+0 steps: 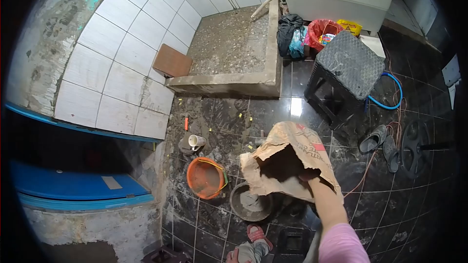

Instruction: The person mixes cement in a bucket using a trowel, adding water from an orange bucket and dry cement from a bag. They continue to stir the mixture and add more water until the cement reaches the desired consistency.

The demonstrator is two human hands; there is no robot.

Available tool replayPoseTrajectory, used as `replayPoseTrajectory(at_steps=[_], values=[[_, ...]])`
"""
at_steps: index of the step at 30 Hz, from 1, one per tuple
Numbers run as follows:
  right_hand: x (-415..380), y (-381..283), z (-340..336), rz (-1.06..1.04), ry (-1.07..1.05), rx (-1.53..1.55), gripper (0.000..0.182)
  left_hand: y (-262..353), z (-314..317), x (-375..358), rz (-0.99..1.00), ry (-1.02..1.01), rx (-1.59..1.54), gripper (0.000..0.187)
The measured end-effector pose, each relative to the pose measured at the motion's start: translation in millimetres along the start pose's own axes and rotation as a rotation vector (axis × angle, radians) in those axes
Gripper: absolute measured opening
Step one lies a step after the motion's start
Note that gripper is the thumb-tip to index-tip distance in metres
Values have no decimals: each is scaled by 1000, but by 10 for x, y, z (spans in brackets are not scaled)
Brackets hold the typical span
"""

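Note:
My right hand (308, 176) reaches into the torn mouth of a brown paper cement bag (302, 141). Shadow inside the bag hides its fingers. Just left of the bag, a dark round tub (251, 204) holds grey powder or mix. An orange bucket (206, 178) with a yellowish rim stands beside the tub. At the bottom edge, my left hand (233, 255) shows only in small part, close to my grey-trousered leg (253, 252); its fingers cannot be made out clearly.
A white mug (196, 141) and an orange strip (186, 123) lie near the tiled wall. Behind is a raised concrete curb (224, 87) with a brown block (171, 61). To the right are a black stool (352, 63), blue hose (397, 98), clogs (374, 139) and cables.

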State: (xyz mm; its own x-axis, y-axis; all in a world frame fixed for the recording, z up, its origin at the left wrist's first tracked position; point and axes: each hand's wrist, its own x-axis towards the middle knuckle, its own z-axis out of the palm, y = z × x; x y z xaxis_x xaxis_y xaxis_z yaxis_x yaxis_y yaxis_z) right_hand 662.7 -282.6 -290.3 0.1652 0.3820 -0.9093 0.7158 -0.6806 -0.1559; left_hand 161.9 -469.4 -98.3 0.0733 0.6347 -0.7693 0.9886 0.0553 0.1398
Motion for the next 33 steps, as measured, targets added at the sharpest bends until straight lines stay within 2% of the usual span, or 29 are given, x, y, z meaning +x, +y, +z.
replayPoseTrajectory(at_steps=[2, 5, 7, 8, 11, 12, 14, 16, 17, 18, 19, 20, 21, 22, 25, 26, 31, 33], values=[[-52, -23, -43, 10, 9, -7, 63, 64, -13, 26, -72, -52, -1, 99], [285, -33, 363, -18, 128, -48, 55, 123, -110, 81, -100, -77, 3, 99], [-236, -118, 226, -282, 359, 3, 52, 326, -312, 54, -95, -117, -12, 98], [81, -230, 434, -319, 391, -8, 48, 316, -275, 48, -79, -114, 7, 98], [1669, -439, 1412, -373, 452, -184, 35, 257, -302, 94, -64, -69, 40, 97], [2462, -458, 2047, -383, 547, -325, 32, 227, -326, 29, -81, -67, 26, 97], [1785, -354, 1517, -618, 547, -460, 27, 356, -300, 62, -58, -73, 7, 97], [1546, -255, 1400, -840, 608, -700, 24, 419, -391, -70, -41, -93, 40, 97], [1495, -254, 1395, -876, 617, -715, 24, 388, -337, -94, -71, -108, 39, 97], [1504, -272, 1462, -810, 597, -746, 27, 346, -290, -111, -101, -127, 44, 98], [1117, -282, 1277, -669, 493, -335, 34, 309, -252, -153, -126, -146, 48, 99], [734, -288, 1099, -564, 419, 257, 47, 324, -244, -192, -140, -181, 95, 99], [253, -318, 855, -474, 451, 733, 63, 408, -285, -242, -152, -215, 139, 100], [97, -258, 706, -500, 394, 632, 66, 477, -310, -267, -162, -250, 182, 100], [-590, -271, 376, -175, 294, 533, 71, 488, -291, -462, -268, -295, 95, 94], [-608, -242, 461, -248, 475, 567, 59, 447, -257, -508, -230, -289, 150, 93], [-1118, -87, 395, -502, 636, 663, 38, 36, 151, -585, -34, -265, 418, 87], [-1292, -33, 394, -561, 679, 685, 33, -161, 320, -594, 16, -254, 289, 88]])
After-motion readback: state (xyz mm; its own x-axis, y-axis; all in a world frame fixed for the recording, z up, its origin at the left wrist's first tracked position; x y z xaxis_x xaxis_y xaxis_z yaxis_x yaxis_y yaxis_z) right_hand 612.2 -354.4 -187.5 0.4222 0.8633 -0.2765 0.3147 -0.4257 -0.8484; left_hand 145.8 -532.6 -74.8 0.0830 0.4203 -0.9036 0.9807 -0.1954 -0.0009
